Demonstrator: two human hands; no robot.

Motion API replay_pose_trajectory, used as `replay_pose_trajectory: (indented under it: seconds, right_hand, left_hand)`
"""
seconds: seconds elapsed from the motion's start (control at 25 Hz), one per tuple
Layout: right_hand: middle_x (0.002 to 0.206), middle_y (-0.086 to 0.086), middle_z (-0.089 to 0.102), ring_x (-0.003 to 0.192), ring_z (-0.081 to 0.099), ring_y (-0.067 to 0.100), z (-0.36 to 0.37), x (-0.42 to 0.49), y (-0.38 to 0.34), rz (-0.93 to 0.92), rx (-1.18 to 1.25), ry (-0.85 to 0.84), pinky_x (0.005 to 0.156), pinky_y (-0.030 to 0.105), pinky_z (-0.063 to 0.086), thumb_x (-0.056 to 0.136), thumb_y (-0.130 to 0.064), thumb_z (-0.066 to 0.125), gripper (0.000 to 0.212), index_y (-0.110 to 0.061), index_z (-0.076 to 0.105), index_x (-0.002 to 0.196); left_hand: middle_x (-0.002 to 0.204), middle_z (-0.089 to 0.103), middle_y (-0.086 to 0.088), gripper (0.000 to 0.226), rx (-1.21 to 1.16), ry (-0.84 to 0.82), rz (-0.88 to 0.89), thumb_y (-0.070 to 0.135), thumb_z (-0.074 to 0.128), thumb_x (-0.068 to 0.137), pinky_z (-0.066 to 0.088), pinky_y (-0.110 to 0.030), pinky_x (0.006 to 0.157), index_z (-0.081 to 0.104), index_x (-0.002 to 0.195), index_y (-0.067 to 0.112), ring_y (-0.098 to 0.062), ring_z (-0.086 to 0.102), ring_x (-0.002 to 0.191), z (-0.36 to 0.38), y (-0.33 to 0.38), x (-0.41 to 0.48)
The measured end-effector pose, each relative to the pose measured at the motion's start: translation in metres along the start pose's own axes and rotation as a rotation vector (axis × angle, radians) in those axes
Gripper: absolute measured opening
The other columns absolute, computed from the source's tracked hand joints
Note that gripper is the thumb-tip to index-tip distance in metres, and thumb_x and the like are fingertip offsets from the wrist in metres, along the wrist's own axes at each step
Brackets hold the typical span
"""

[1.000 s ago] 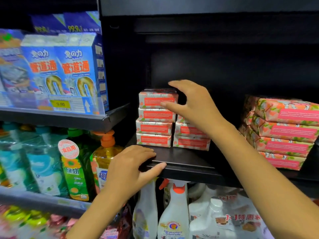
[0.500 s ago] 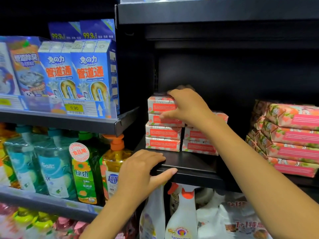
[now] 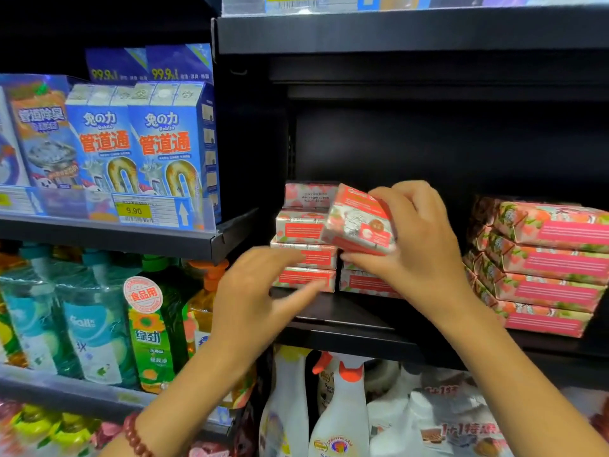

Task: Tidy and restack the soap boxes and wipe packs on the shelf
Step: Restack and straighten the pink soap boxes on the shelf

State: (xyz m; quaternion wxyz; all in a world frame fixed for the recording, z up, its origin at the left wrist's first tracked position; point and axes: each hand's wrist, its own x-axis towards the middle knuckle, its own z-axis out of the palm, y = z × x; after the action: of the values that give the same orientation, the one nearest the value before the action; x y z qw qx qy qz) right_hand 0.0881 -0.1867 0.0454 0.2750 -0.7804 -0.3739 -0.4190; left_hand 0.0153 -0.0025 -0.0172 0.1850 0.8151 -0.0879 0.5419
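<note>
Seven soap boxes (image 3: 304,255), four wipe packs (image 3: 547,265)

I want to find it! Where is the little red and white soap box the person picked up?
The small red and white soap box is tilted in the right hand, mid-frame, beside the soap-box stack on the black shelf.

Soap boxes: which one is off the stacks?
The tilted soap box gripped in the right hand; the others lie flat, stacked on the shelf.
</note>
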Motion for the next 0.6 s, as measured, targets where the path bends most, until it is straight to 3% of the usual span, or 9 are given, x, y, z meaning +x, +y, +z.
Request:
replay_pose_trajectory:
  seconds: [0.12, 0.32, 0.44, 0.6]
  right_hand:
    - [0.113, -0.001, 0.043, 0.107, 0.040, 0.012, -0.016, -0.041, 0.012, 0.072, 0.022, -0.017, 0.077, 0.012, 0.032, 0.059, -0.050, 0.077, 0.076, -0.012, 0.051, 0.120]
    - [0.107, 0.007, 0.049, 0.101, 0.041, 0.013, -0.026, -0.079, 0.025, 0.099, -0.062, -0.095, 0.074, 0.026, 0.039, 0.055, -0.044, 0.081, 0.076, -0.005, 0.056, 0.115]
    - [0.105, 0.007, 0.050, 0.098, 0.041, 0.014, -0.031, -0.090, 0.030, 0.109, -0.079, -0.077, 0.069, 0.025, 0.038, 0.057, -0.050, 0.072, 0.073, -0.005, 0.058, 0.113]
    - [0.106, 0.007, 0.049, 0.099, 0.042, 0.015, -0.033, -0.096, 0.033, 0.120, -0.069, -0.063, 0.068, 0.022, 0.038, 0.059, -0.056, 0.062, 0.076, -0.005, 0.057, 0.114]
  left_hand:
    - [0.113, 0.066, -0.006, 0.050, 0.070, -0.042, 0.011, 0.039, 0.075, 0.076, 0.043, -0.028, 0.092, 0.064, 0.115, 0.009, -0.020, 0.059, 0.108, 0.001, -0.002, 0.044]
    - [0.124, 0.059, 0.001, 0.077, 0.306, -0.435, -0.055, 0.065, 0.067, 0.066, 0.042, -0.031, 0.092, 0.054, 0.128, 0.022, -0.018, 0.052, 0.114, 0.027, -0.010, 0.089]
    - [0.131, 0.054, 0.001, 0.091, 0.386, -0.523, -0.051, 0.073, 0.065, 0.060, 0.043, -0.034, 0.095, 0.046, 0.135, 0.024, -0.019, 0.049, 0.119, 0.035, -0.016, 0.099]
    - [0.127, 0.054, 0.000, 0.091, 0.441, -0.587, -0.002, 0.076, 0.063, 0.057, 0.047, -0.036, 0.095, 0.050, 0.129, 0.022, -0.019, 0.049, 0.116, 0.039, -0.020, 0.105]
